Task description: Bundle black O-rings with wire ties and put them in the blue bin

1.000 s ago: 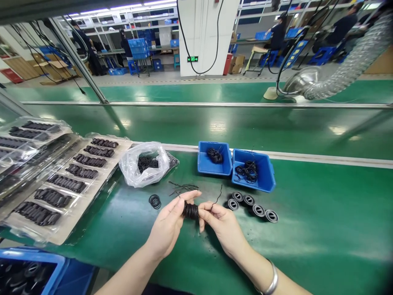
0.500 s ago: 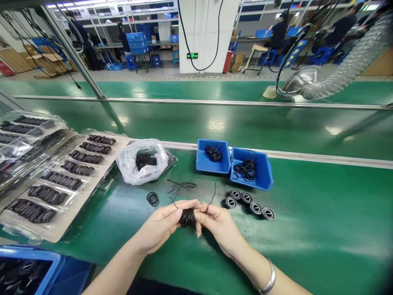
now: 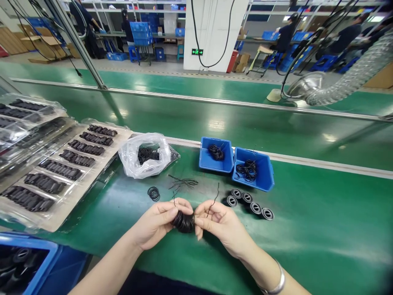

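Black, rounded bundle of thin loops (image 3: 184, 223) more exposed

Above the green desk (image 3: 307, 196), the fingers of the left hand (image 3: 158, 223) clamp the bundle's 9 o'clock side; those of the right hand (image 3: 221, 223) seem to pinch a thin, black, twisted strand (image 3: 214, 200) at 3 o'clock. Fingertips that met a moment ago now stand apart, so the left apparently bears the bundle alone.

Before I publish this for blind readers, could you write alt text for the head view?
A person's left hand holds a bundle of black loops above a green worktable while the right hand grips a thin black strand. Beyond are an open plastic bag and two blue bins.
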Available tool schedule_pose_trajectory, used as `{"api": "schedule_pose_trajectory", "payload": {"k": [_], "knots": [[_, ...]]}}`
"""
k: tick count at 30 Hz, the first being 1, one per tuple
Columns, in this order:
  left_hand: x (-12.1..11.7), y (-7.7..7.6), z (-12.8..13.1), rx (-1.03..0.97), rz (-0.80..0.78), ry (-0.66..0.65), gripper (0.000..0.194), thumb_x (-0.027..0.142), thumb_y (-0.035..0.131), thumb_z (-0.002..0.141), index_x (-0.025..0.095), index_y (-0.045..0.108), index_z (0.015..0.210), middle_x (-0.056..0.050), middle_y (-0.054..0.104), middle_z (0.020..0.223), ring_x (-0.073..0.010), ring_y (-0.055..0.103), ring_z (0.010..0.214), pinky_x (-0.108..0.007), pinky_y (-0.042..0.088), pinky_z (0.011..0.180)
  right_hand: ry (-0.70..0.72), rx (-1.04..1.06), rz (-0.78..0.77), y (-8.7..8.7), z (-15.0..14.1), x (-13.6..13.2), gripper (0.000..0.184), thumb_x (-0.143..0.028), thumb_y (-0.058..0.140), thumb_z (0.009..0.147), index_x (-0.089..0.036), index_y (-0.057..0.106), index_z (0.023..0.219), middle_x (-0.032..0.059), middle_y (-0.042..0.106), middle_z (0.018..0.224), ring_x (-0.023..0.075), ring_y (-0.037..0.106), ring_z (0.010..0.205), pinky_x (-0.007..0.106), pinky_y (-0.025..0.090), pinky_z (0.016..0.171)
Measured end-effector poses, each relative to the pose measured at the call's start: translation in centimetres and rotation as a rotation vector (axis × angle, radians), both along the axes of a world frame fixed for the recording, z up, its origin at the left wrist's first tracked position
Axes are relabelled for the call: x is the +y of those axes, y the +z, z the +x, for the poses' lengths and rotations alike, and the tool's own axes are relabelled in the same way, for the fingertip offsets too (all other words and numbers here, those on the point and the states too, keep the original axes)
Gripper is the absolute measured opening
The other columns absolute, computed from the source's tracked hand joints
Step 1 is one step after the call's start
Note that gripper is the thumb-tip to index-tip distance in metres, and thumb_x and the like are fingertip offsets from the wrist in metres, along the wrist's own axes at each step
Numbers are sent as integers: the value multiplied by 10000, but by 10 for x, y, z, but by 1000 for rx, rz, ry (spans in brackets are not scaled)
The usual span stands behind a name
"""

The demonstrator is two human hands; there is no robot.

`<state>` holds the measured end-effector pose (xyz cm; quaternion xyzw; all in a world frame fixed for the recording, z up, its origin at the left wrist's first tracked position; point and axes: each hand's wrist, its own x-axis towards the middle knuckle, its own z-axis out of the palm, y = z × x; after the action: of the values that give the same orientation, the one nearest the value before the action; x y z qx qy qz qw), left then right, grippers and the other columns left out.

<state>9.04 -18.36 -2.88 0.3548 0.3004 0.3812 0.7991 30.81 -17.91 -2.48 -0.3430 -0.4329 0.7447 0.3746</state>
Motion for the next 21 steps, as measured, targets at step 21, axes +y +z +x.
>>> {"api": "schedule_pose_trajectory", "payload": {"k": [21], "knots": [[-11, 1, 0, 29, 241, 83, 281, 414, 631, 927, 197, 805, 967, -108, 610, 1029, -240, 570, 998, -392, 437, 936, -138, 79, -158, 3, -21, -15, 209, -269, 866, 746, -142, 700, 754, 12, 690, 697, 125, 671, 585, 239, 547, 617]]}}
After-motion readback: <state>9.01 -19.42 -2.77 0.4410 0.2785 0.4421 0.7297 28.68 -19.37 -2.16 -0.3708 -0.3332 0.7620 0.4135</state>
